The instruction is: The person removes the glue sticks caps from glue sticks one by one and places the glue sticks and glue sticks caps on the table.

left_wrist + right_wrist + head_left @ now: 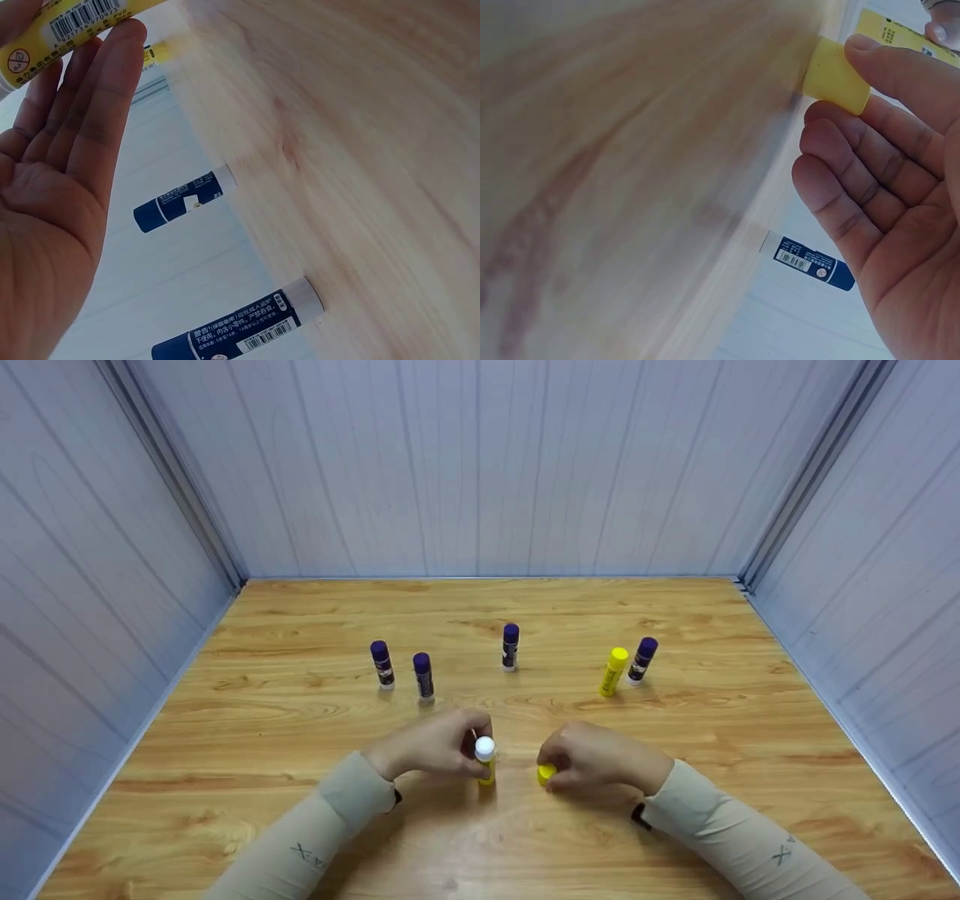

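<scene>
Head view: likely risking a dropped or rolling yellow cap [547,774] through too light a pinch, or a toppled white-topped yellow glue stick [486,765] through a sideways knock above the worktop [480,851]. Pinching the cap narrowly between the fingers of the right hand [600,754], and holding the stick, roughly upright, near but apart from the cap, between the thumb and fingers of the left hand [439,742]. Facing, farther off, one capped yellow stick [613,672] and four purple-capped sticks [510,648], all standing untouched.
</scene>
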Available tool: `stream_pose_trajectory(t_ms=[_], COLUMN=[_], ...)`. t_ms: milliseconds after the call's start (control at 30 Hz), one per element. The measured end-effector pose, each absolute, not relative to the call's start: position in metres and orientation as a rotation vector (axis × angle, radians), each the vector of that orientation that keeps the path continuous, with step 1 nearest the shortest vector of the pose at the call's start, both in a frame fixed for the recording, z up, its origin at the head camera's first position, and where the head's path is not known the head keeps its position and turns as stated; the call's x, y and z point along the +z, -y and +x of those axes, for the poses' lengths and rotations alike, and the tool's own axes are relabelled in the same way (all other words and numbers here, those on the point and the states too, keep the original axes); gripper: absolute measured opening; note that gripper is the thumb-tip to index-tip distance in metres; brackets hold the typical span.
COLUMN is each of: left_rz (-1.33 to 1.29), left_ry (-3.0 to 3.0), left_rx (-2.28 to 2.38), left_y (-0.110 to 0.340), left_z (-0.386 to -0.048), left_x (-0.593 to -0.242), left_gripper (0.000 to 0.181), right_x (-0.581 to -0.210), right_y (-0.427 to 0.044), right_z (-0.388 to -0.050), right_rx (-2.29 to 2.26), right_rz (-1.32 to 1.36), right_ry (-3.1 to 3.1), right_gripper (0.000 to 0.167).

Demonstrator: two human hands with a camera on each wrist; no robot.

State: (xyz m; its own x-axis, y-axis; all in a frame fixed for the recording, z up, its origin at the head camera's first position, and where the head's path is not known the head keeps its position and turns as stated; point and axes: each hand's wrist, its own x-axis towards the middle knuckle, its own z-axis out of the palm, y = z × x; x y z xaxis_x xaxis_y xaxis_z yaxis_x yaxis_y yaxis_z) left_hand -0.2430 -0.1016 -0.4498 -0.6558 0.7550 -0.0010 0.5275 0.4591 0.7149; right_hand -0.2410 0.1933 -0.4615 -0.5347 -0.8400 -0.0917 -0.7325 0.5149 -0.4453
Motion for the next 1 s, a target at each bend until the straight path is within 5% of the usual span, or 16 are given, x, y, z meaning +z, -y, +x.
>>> stream_pose_trajectory(t_ms=[600,1000], left_rz=[1.048,1.074], left_ry=[-2.356,-2.398], left_rx=[0.958,0.933], left_y=[0.104,0.126], left_z=[-0.243,-0.248], left_x=[-0.45,-0.406], left_gripper=[0.027,0.032], right_x=[-0.459,-0.46], right_y=[-0.192,-0.193], right_z=[-0.24,-0.239], right_rx=[-0.513,-0.515], right_rz=[-1.278,-1.265], right_ry=[-2.463,-2.467], right_gripper=[0.013,0.01])
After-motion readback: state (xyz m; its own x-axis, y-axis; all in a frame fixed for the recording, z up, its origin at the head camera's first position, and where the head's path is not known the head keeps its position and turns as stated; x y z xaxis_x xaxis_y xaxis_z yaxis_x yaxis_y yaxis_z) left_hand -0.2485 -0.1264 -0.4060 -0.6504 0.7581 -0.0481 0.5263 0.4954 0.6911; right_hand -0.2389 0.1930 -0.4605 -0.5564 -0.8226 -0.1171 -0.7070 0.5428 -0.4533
